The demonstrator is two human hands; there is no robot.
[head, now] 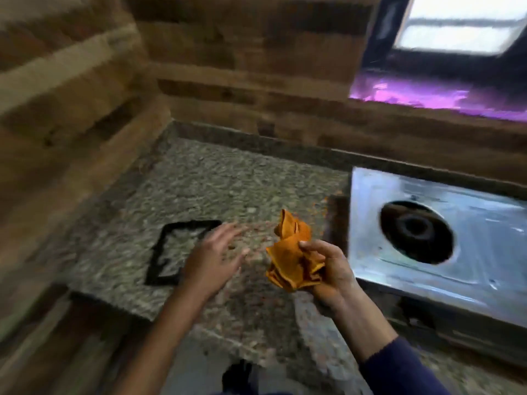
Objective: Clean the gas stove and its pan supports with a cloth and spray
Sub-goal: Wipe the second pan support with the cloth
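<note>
- While my right hand [328, 269] grips the orange cloth [288, 258] bunched in the palm with the thumb on top, my left hand [211, 258] is slack, fingers spread, holding nothing, above the counter [214, 181].
- Cloth is in the air between pan support and stove, touching neither.
- Handling guess: light, soft, floppy, with loose folds sticking up. I'd wad it tighter in the palm for a firm wiping pad.
- Pan support [191, 223]: black square frame flat on the granite, just beside my left hand. Looks rigid, likely heavier, so I'd take it by one side bar.
- Stove [484, 252]: steel top at right, no support on it.
- Containers: none proper. The burner well holds only the burner [413, 229]. Spray bottle not in view.
</note>
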